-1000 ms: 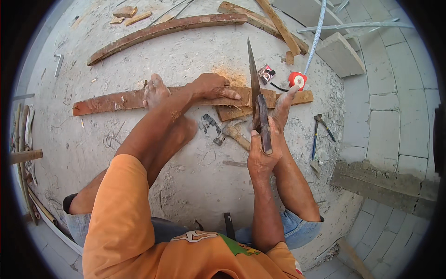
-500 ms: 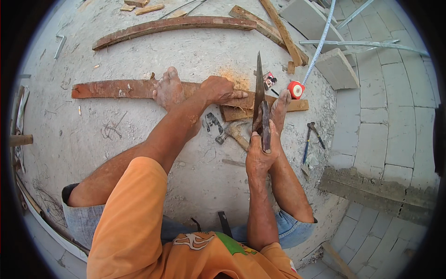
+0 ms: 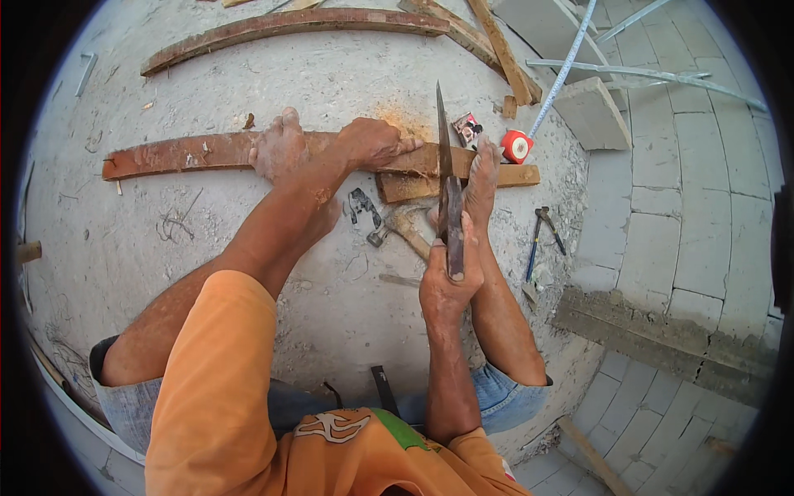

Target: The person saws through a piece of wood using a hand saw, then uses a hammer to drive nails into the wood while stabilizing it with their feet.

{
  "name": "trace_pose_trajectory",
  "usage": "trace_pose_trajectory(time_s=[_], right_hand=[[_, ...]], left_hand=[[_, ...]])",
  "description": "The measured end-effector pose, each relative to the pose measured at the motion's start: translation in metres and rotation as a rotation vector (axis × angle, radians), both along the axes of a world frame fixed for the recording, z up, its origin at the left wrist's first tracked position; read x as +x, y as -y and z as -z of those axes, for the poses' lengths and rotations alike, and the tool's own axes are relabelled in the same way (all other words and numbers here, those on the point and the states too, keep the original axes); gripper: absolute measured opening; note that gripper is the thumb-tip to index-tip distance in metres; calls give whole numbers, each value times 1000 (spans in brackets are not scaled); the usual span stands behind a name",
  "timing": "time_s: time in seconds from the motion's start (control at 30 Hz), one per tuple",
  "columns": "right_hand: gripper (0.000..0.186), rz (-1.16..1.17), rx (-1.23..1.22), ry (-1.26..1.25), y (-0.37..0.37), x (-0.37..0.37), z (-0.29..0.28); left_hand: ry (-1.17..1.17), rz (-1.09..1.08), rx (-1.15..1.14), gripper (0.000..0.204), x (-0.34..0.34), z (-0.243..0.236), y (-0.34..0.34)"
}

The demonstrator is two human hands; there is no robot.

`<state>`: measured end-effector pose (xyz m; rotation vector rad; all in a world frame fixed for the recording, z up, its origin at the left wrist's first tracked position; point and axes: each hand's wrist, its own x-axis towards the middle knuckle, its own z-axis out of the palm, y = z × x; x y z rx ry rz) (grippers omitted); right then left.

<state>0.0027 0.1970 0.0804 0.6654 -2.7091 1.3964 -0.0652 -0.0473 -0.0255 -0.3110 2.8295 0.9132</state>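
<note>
My right hand (image 3: pixel 451 283) grips the handle of a handsaw (image 3: pixel 445 153). The blade points away from me and crosses a reddish-brown wooden plank (image 3: pixel 190 157) near its right end. With fingers curled over the far edge, my left hand (image 3: pixel 372 143) holds the plank just left of the blade. Beneath that end lies a shorter wood block (image 3: pixel 397 188). My left foot (image 3: pixel 279 147) rests on the plank, and my right foot (image 3: pixel 482 178) is by the wood right of the saw. Sawdust (image 3: pixel 401 120) is scattered beyond the cut.
A hammer (image 3: pixel 405 230) lies on the dusty floor near my right hand. Right of the saw are a red tape measure (image 3: pixel 517 147) with its tape out, a small packet (image 3: pixel 468 128) and pincers (image 3: pixel 538 240). Another long plank (image 3: pixel 289 23) lies farther away; pale blocks (image 3: pixel 591 112) stand at right.
My right hand has drawn the saw back slightly toward me. The left hand keeps its place on the plank. The whole view has shifted a little.
</note>
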Motion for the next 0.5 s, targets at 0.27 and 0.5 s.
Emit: trace_pose_trajectory(time_s=[0.27, 0.5], right_hand=[[50, -21, -57, 22, 13, -22, -7], [49, 40, -32, 67, -31, 13, -2]], left_hand=[[-36, -7, -47, 83, -5, -4, -8], [-89, -11, -151, 80, 0, -4, 3]])
